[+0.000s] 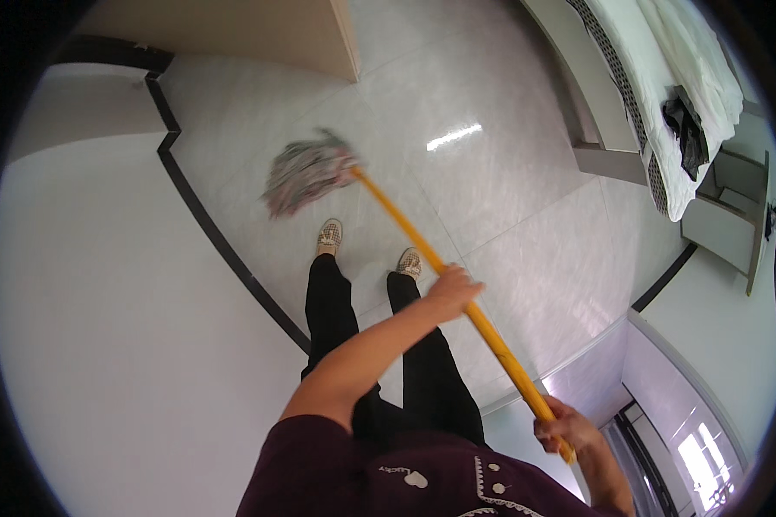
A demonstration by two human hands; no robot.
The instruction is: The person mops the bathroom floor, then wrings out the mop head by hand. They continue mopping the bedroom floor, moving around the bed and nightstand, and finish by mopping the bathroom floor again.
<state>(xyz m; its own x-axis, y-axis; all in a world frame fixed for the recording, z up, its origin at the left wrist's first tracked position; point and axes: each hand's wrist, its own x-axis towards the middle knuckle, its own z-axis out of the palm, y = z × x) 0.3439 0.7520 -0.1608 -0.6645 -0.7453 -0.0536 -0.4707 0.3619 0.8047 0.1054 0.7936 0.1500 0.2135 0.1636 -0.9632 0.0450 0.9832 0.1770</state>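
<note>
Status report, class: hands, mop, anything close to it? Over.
Left hand around long yellow mop pole, mid-length; right hand near its upper end. Stringy grey-and-pink mop head, motion-blurred, over pale tiled floor. Close by: beige patterned shoe.

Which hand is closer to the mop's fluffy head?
The left hand. It holds the yellow handle partway along, nearer the mop head, while the right hand holds it close to the opposite end.

blurred mop head point(309, 174) at the end of my yellow handle point(502, 351), edge-cropped bed point(655, 52) to the handle's right
</note>
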